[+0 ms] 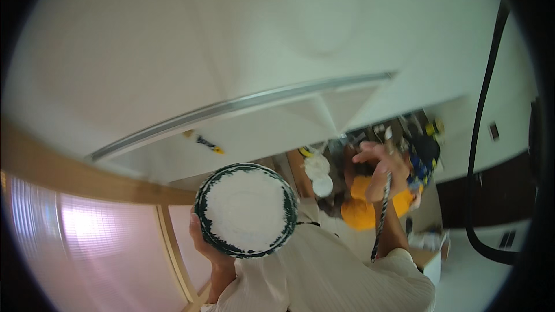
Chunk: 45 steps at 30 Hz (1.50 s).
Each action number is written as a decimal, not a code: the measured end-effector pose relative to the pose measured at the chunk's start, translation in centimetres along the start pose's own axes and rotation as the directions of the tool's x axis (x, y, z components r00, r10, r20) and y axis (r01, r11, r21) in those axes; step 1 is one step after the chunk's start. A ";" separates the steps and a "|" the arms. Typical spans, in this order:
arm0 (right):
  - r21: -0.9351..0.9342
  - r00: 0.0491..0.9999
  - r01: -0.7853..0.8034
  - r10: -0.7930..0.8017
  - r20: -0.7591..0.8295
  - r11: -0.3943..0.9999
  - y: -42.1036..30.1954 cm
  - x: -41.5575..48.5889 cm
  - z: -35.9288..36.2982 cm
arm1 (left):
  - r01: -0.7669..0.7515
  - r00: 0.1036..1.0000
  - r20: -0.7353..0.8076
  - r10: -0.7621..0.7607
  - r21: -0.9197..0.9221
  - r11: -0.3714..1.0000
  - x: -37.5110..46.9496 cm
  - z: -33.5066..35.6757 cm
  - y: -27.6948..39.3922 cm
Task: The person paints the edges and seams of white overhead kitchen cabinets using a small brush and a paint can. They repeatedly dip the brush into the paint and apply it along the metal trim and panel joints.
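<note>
My left hand (201, 238) grips the rim and side of a round dark green container (291, 208), whose inside or top is coated with a smooth white paste (245, 212). On the right, my right hand (386, 167) is raised and holds a thin brush-like tool with a white tip (388, 133). A black-and-white twisted cord or handle (381, 221) runs down from that hand along the forearm. The hand is a little blurred, so the exact kind of tool cannot be told.
A pale wall panel with a metal-edged ledge (243, 103) spans the view. A yellow-and-blue tube (210, 144) lies on the ledge. Below, a person in orange shorts (360, 208) is beside a white round container (322, 185). A black cable (477, 125) hangs at right; a wood-framed window (167, 242) is at left.
</note>
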State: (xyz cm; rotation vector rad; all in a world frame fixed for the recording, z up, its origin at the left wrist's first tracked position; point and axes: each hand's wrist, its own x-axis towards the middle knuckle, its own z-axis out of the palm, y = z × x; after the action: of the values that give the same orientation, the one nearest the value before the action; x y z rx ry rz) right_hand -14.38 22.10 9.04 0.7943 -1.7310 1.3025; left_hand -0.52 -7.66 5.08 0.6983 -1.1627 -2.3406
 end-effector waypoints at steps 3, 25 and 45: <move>0.019 0.950 -0.222 0.221 -0.221 0.975 -1.8 4.0 -3.8 | 0.055 0.998 -0.009 -0.054 0.064 0.996 -0.6 4.2 3.4; 0.181 0.729 -0.681 0.633 0.259 0.710 -11.6 1.1 2.3 | -0.077 0.925 0.381 0.015 0.149 0.986 1.5 5.2 4.4; 0.059 0.769 -0.422 0.323 0.552 0.905 -10.6 2.3 6.0 | -0.213 0.942 0.296 0.161 0.153 0.965 0.2 5.6 5.2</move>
State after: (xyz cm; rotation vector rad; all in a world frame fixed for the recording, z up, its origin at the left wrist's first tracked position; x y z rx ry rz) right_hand -7.88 13.48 15.04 1.0203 -2.3310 1.6320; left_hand -3.29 -7.31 12.19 0.2986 -1.5125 -2.2386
